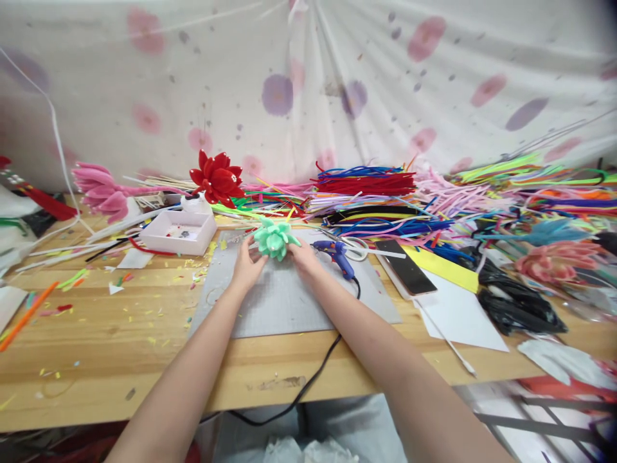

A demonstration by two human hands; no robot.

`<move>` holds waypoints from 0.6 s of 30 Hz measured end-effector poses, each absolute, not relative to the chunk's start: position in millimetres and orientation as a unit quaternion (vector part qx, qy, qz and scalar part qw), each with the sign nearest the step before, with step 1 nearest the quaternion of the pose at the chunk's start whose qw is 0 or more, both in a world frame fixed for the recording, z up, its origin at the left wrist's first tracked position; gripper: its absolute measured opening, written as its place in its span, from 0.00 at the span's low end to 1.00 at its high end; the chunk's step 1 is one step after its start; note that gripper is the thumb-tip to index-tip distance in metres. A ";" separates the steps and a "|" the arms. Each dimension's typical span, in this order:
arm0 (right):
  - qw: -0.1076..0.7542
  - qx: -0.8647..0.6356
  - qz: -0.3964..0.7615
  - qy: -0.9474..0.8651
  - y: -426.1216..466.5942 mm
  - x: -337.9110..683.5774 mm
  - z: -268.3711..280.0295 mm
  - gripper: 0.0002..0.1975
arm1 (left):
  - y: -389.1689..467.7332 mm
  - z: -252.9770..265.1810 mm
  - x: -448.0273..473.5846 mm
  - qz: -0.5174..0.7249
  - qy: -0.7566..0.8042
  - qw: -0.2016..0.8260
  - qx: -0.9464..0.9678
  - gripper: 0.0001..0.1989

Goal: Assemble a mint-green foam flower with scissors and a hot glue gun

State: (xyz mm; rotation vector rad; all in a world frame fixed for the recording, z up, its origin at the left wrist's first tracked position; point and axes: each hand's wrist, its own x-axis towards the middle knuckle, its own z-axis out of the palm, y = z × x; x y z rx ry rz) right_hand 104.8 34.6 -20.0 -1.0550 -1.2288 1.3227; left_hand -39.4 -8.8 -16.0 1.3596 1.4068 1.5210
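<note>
A mint-green pipe-cleaner flower [274,239] with layered petals is held between my two hands over a grey mat [289,302]. My left hand [248,265] grips its left side, thumb and fingers closed on the petals. On the other side my right hand [303,256] pinches the flower's right edge; some of its fingers are hidden behind the petals. Just right of that hand lies a blue glue gun [340,256], its black cord [322,366] running over the table's front edge.
A white box [179,235] with small bits stands left, near a red flower [216,179] and a pink flower [101,191]. Bundles of pipe cleaners [366,183] line the back. Rightward lie a phone [405,267], white paper [463,315] and black plastic [520,302].
</note>
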 end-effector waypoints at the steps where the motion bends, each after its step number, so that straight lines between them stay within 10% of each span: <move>1: 0.507 -0.440 0.562 -0.484 36.4 100.8 -19.2 0.13 | -7.3 -15.4 -38.5 0.592 0.534 0.330 0.505 0.32; 10: 0.495 -0.496 0.504 -0.505 30.5 99.8 -13.9 0.25 | -4.9 -22.1 -51.3 0.625 0.550 0.331 0.444 0.30; 15: 0.453 -0.512 0.383 -0.622 8.7 117.1 -4.0 0.30 | -12.4 -16.5 -60.6 0.625 0.622 0.195 0.430 0.10; 18: 0.406 -0.506 0.270 -0.711 -8.8 136.2 6.2 0.23 | -21.2 -7.4 -70.5 0.570 0.671 0.103 0.463 0.18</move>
